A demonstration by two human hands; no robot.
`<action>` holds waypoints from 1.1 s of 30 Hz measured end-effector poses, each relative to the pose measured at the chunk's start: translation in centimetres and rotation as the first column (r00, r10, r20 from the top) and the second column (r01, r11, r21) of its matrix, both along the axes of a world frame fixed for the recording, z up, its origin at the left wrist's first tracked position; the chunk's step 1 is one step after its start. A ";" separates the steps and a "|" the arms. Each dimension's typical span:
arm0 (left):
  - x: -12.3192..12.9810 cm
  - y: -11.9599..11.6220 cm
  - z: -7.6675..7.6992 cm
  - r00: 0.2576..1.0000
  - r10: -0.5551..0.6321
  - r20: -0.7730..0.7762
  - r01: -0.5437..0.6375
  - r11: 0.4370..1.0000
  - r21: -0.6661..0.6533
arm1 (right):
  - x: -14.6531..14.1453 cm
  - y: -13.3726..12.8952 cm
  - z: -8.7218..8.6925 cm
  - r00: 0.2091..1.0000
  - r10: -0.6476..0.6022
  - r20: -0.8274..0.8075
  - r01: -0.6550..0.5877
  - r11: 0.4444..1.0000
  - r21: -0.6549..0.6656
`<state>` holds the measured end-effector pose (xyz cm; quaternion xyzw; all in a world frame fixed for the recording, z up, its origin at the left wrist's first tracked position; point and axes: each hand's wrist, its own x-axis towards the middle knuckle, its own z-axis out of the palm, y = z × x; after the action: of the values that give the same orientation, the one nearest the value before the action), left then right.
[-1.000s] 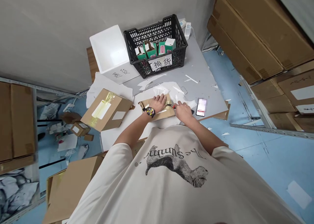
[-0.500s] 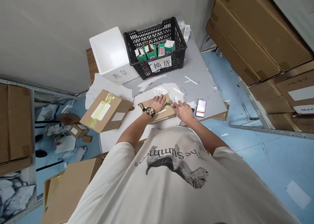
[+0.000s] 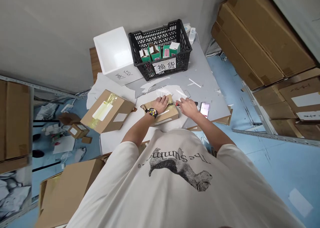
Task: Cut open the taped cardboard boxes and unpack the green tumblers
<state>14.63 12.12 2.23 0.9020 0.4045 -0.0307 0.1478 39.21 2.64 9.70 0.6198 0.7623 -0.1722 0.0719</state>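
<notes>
A small cardboard box (image 3: 167,116) with yellowish tape lies at the table's front edge, its top torn at the left end. Across its top rests my left hand (image 3: 160,104), fingers spread and pressing on the box, a watch at the wrist. My right hand (image 3: 187,107) is wrapped round a knife (image 3: 177,104) with a red part and a dark end, just off the box's right side. To the left, a larger taped box (image 3: 108,111) with white labels sits tilted in view. A lit phone (image 3: 204,110) lies right of my right hand.
A black crate (image 3: 160,51) holding green and white cartons stands at the back, beside a white bin (image 3: 116,55). Big cartons (image 3: 260,38) are stacked at right. An opened carton (image 3: 67,191) stands lower left. Paper and film scraps litter the grey tabletop (image 3: 203,75).
My right hand has drawn the knife slightly right and up, away from the box. My left hand stays on the box. The whole view has shifted a little.
</notes>
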 end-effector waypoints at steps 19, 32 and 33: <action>-1.5 -1.9 1.5 0.999 -0.029 0.037 0.031 0.998 -0.062 | 4.4 0.0 -2.7 0.895 -0.340 -0.289 0.339 0.939 -0.055; -2.4 -10.6 4.2 0.507 0.581 0.637 -0.172 0.792 -0.586 | -7.1 -0.4 -0.4 0.414 -0.363 -0.835 0.438 0.883 -0.167; -2.8 -11.0 4.0 0.427 0.653 0.626 -0.179 0.739 -0.649 | -8.5 -0.4 0.2 0.453 -0.302 -0.839 0.366 0.921 -0.134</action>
<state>11.85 1.11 6.24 0.5997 0.4817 0.3342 0.5447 30.73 2.25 9.94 0.5961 0.5682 -0.4363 -0.3625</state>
